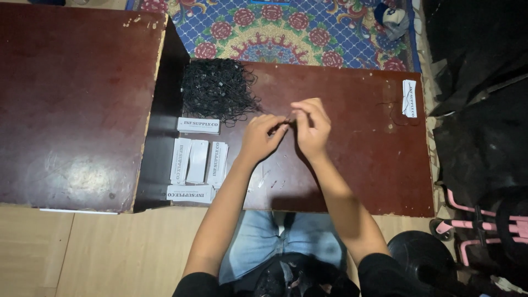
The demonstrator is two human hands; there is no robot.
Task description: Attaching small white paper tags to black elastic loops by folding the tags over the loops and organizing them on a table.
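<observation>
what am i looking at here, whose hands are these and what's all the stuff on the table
This is a single picture from a camera worn on a person's head, looking down, so the arms coming up from the bottom are the wearer's own. No machine is involved, only two bare hands.

The left hand and right hand meet above a low dark red-brown table, pinching something thin and dark between the fingertips; it is too small to identify for sure. Behind the left hand lies a tangled pile of black strings. To its left sit several white card tags with dark printing, in small stacks. One more white tag lies near the table's far right corner. A second table stands on the left, and a patterned floral rug lies beyond.
</observation>
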